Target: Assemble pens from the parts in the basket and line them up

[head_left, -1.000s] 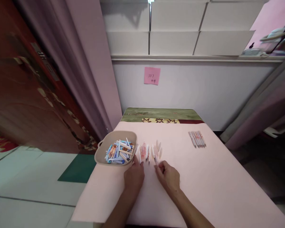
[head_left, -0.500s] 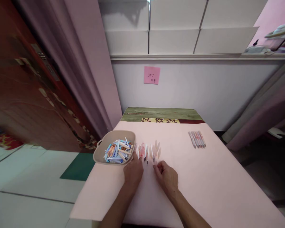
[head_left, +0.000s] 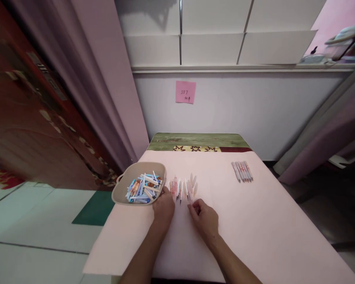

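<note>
My left hand (head_left: 164, 206) rests against the right side of a beige basket (head_left: 118, 194), its fingers mostly hidden behind the back of the hand. Inside the basket lies a heap of blue, white, beige and orange pen parts (head_left: 143, 188). With thumb and forefinger, my right hand (head_left: 205, 219) pinches the near end of a slim translucent pink pen barrel (head_left: 189, 198). Between the hands lie several pink barrels (head_left: 173, 185) and white, dark-tipped pen refills (head_left: 180, 191). Clear pale pieces (head_left: 193, 181) sit just beyond the right hand.
A row of several greyish pens with orange-red marks (head_left: 241, 172) lies at the table's right. Pale pink covering spreads over the table (head_left: 254, 225), whose green back edge (head_left: 201, 139) shows near the wall. A pink note (head_left: 185, 92) is stuck there. A red door (head_left: 47, 130) stands left.
My left hand has shifted slightly left, closer against the basket's side. The right hand keeps its pinch almost in place. The whole view has swung a little.
</note>
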A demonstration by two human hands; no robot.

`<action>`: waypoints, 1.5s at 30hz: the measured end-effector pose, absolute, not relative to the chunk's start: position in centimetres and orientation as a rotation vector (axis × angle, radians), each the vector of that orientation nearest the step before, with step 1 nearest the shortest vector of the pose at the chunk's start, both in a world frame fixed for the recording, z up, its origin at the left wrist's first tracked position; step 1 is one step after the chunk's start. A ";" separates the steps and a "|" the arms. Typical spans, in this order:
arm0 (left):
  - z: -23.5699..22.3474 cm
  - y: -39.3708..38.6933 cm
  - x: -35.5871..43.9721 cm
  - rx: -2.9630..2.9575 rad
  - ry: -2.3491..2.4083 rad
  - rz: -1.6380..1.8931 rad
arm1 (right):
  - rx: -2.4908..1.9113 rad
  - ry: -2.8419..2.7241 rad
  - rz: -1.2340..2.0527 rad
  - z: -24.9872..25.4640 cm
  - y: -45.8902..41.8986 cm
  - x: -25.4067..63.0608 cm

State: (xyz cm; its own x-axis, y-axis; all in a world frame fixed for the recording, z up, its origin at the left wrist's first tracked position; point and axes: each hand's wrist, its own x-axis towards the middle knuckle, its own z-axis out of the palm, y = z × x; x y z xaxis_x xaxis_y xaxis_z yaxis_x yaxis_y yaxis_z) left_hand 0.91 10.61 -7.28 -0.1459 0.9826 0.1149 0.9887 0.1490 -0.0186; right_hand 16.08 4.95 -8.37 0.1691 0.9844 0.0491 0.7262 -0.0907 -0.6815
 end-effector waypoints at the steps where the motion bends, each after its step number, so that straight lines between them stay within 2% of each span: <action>1: -7.2 10.6 0.8 -1.988 -2.300 -0.090 | -1.875 -1.614 0.584 -8.4 5.0 16.1; 26: -6.8 10.8 1.4 -1.953 -2.379 -0.083 | -1.826 -1.585 0.618 -8.4 5.0 16.3; 35: -6.7 10.4 2.2 -2.101 -2.364 -0.134 | -1.826 -1.555 0.593 -8.3 5.0 16.4; 41: -6.9 10.0 1.5 -2.193 -2.341 -0.239 | -1.800 -1.519 0.590 -8.5 5.1 16.3; 45: -7.8 9.1 0.6 -2.231 -2.274 -0.536 | -1.772 -1.442 0.558 -8.7 5.2 16.3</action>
State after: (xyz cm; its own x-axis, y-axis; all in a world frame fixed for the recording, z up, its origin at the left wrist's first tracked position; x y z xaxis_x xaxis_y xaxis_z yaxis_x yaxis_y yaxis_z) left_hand 0.61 9.12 -7.80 -0.0441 0.9852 0.1658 0.9556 -0.0069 0.2947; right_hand 16.34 5.15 -8.67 0.2634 0.9558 0.1309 0.6183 -0.0631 -0.7834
